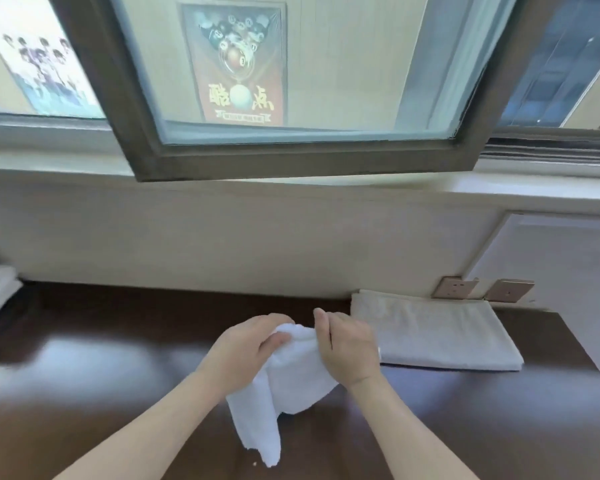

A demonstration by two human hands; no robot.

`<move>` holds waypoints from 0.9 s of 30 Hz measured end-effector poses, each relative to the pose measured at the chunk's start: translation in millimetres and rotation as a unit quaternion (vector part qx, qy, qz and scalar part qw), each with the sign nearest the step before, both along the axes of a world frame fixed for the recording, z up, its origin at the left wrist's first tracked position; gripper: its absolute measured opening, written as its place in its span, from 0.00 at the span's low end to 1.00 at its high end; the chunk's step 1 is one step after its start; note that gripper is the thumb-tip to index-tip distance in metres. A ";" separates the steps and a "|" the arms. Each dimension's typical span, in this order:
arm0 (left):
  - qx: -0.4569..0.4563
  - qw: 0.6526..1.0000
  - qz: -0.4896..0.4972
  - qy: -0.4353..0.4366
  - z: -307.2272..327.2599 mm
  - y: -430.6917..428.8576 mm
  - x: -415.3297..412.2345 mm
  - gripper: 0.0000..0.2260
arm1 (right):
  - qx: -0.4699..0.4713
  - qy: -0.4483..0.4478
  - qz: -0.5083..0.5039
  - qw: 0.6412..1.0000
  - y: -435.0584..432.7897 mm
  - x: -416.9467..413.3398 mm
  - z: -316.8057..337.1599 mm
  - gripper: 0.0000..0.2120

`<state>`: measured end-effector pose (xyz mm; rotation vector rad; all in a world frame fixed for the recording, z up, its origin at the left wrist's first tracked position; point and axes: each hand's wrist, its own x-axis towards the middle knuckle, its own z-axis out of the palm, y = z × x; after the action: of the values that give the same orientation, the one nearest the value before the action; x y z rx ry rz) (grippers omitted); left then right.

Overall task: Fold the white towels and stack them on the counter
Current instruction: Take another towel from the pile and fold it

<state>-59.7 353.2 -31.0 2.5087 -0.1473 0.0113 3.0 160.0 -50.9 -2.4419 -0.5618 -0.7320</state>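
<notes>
Dark glossy counter (pixel 84 393), folded white towel (pixel 430 337) by back edge. Our left hand (pixel 246 348), right hand (pixel 350 348): fingers pinched limp white towel (pixel 291 372); we judged corners needed spreading.

1. A dark-framed window (pixel 291 161) fills the upper middle, its sash tilted in the wide-angle view.
2. Behind the glass hangs a billiards poster (pixel 234 64) showing racked balls over yellow characters.
3. To the far left is a second poster (pixel 45 71) showing a group of people.
4. A pale sill (pixel 499 188) runs beneath the window, above a cream wall (pixel 222 237).
5. Two tan wall sockets (pixel 455 287) (pixel 510 289) sit side by side, low on the wall at the right.
6. A white panel (pixel 551 258) stands above the sockets.
7. Blue-tinted glass (pixel 551 64) shows at the upper right.
</notes>
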 end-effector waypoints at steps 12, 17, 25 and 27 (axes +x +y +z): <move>0.216 0.969 0.097 -0.065 47.9 229.7 -143.5 0.32 | -0.067 -0.001 0.079 0.995 214.1 -117.2 42.0 0.29; 0.280 0.915 0.149 -0.248 41.0 281.1 -144.4 0.27 | -0.068 -0.018 0.084 0.994 249.3 -118.8 50.6 0.26; 0.292 0.933 0.204 -0.059 9.1 333.3 -149.9 0.31 | -0.101 0.125 0.150 0.976 278.1 -84.6 7.2 0.22; 0.307 0.934 0.181 0.021 -3.1 336.9 -154.8 0.35 | -0.134 0.173 0.174 0.960 287.0 -83.9 -6.8 0.21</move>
<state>-214.4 690.1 -34.1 3.1201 0.3938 0.0712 -80.9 447.0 -57.7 -2.5312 -0.9623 -0.0834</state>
